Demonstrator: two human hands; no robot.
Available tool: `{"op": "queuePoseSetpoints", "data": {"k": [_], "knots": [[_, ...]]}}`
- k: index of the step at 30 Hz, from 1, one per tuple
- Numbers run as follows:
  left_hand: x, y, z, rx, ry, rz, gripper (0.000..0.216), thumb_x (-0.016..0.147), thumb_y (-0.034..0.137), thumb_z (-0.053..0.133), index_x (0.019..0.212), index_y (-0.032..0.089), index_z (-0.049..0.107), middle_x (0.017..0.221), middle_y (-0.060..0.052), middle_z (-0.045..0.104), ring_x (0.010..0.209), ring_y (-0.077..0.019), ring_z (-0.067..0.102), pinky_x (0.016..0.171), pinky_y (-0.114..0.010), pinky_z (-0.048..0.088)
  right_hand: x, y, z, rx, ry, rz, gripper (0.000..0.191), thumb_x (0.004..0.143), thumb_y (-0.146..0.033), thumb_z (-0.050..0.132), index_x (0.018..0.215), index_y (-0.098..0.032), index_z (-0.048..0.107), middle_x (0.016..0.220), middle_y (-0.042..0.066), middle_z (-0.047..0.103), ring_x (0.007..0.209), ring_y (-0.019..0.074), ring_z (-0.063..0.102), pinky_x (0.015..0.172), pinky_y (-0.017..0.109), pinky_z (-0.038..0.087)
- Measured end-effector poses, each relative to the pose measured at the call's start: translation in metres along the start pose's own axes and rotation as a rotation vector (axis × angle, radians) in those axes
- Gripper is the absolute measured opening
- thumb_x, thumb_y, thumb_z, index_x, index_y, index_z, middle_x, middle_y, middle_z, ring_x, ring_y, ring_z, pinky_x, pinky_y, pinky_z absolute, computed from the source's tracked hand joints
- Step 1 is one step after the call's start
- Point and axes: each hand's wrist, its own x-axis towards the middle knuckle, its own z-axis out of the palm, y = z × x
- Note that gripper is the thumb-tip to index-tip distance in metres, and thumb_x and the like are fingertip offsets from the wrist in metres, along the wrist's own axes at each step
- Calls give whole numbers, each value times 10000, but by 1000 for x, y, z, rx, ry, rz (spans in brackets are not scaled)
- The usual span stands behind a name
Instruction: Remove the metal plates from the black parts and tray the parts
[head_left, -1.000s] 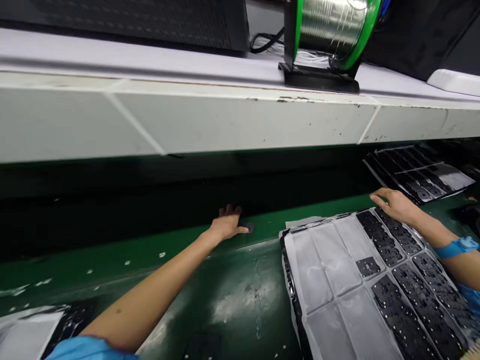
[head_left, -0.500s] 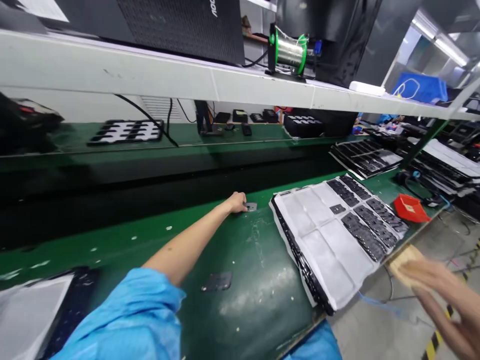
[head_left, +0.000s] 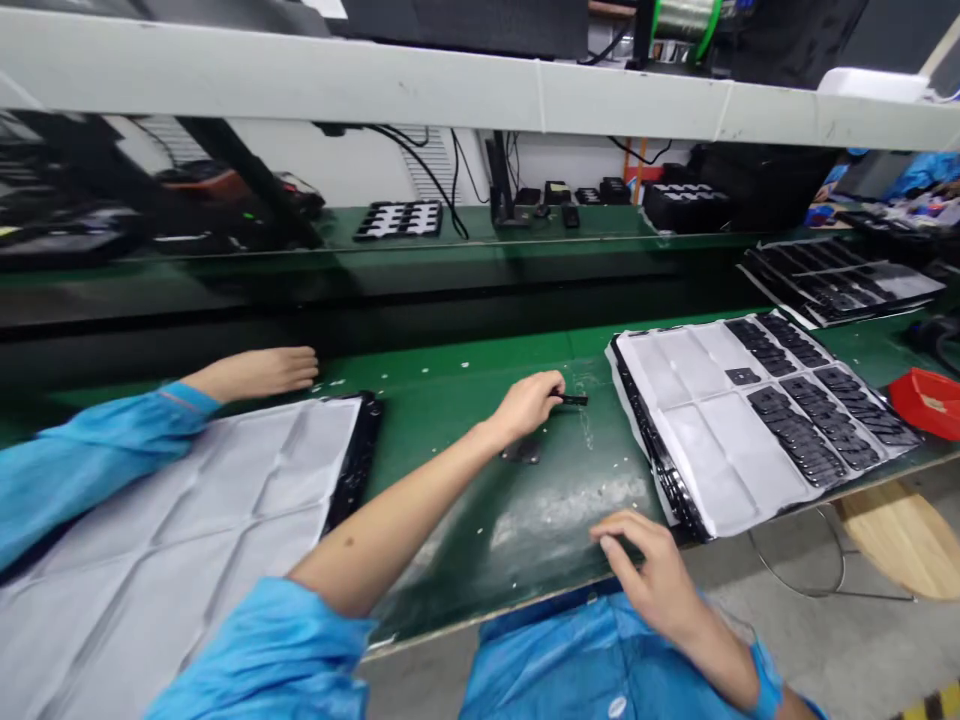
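My left hand is closed on a small flat black part, held edge-on between thumb and fingers just above the green bench. A second flat black part lies on the bench right below that wrist. My right hand is at the bench's front edge, fingers loosely bent and thumb apart, with nothing visible in it. To its right is a stack of black trays topped by a white-lined tray. Rows of similar black parts fill its right-hand compartments, and a single part lies apart from them.
Another person's hand reaches in from the left over a white-lined tray. A shelf crosses above the bench. At right are a red bin, a stack of trays and a wooden stool.
The view has swung left and down. My left hand has lifted and tilted the part it grips. My right hand has come away from the stool to the bench edge. Another person's arm now shows.
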Motion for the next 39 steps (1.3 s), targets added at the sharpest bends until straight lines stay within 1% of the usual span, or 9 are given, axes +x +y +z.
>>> {"op": "queuePoseSetpoints", "data": {"k": [4, 7, 10, 15, 20, 26, 30, 35, 39], "knots": [[-36, 12, 13, -68, -57, 83, 194, 901, 93, 606, 1019, 222, 689, 1087, -68, 737, 1037, -254, 695, 962, -365, 525, 43, 10, 8, -163, 12, -62, 213, 989, -152, 538, 1066, -226, 722, 1040, 89, 758, 996, 249, 719, 909, 367, 565], [-68, 9, 4, -109, -76, 133, 266, 881, 147, 695, 1131, 239, 682, 1210, -65, 725, 1113, -247, 695, 999, -346, 533, 68, 27, 10, -296, 128, 17, 262, 965, -101, 510, 1118, -199, 698, 1133, 124, 716, 1080, 264, 681, 959, 384, 553], [-105, 0, 1, -103, -27, 91, 286, 936, 258, 691, 1217, 225, 652, 1315, -104, 685, 1208, -274, 662, 1066, -398, 519, 95, 43, 14, -400, 197, 120, 309, 945, -76, 519, 1200, -168, 668, 1234, 171, 658, 1209, 316, 601, 1077, 471, 482], [-148, -11, 28, -50, 35, -15, 366, 963, 269, 642, 1319, 179, 638, 1489, -194, 590, 1407, -385, 535, 1165, -576, 441, 134, 56, 33, -569, 114, 291, 457, 851, -78, 710, 1291, -183, 641, 1295, 173, 632, 1278, 378, 545, 1094, 544, 442], [-180, -20, 44, -57, 80, -9, 406, 976, 250, 604, 1380, 217, 629, 1566, -160, 553, 1480, -365, 482, 1225, -570, 398, 151, 54, 35, -635, 57, 446, 408, 816, -116, 789, 1204, -159, 670, 1202, 153, 660, 1175, 333, 620, 1043, 495, 475], [-217, -24, 37, -221, 229, -40, 349, 1016, 315, 544, 1343, 250, 647, 1518, -139, 591, 1435, -343, 534, 1206, -554, 432, 133, 33, 35, -430, 73, 451, 58, 897, -215, 728, 870, -175, 696, 880, 79, 717, 895, 254, 680, 833, 354, 527], [-209, 4, 37, -592, 289, -85, 382, 1003, 408, 586, 1354, 266, 637, 1411, -125, 660, 1308, -302, 639, 1143, -471, 499, 96, 8, 72, -174, 24, 359, 350, 1015, -447, 557, 917, -163, 737, 720, 37, 693, 661, 204, 645, 606, 287, 525], [-195, 31, 37, -921, 326, -200, 360, 983, 520, 562, 1073, 220, 739, 1211, -115, 750, 1121, -281, 711, 999, -384, 560, 60, -18, 121, -3, -120, 246, 507, 1065, -525, 433, 917, -179, 772, 707, 34, 703, 646, 195, 642, 584, 275, 523], [-203, 21, 30, -941, 381, -333, 412, 991, 583, 517, 884, 222, 683, 895, -65, 768, 825, -240, 721, 777, -330, 577, 54, -27, 113, 15, -238, 228, 217, 961, -389, 661, 991, -206, 773, 877, 43, 758, 762, 213, 687, 673, 295, 545]]}}
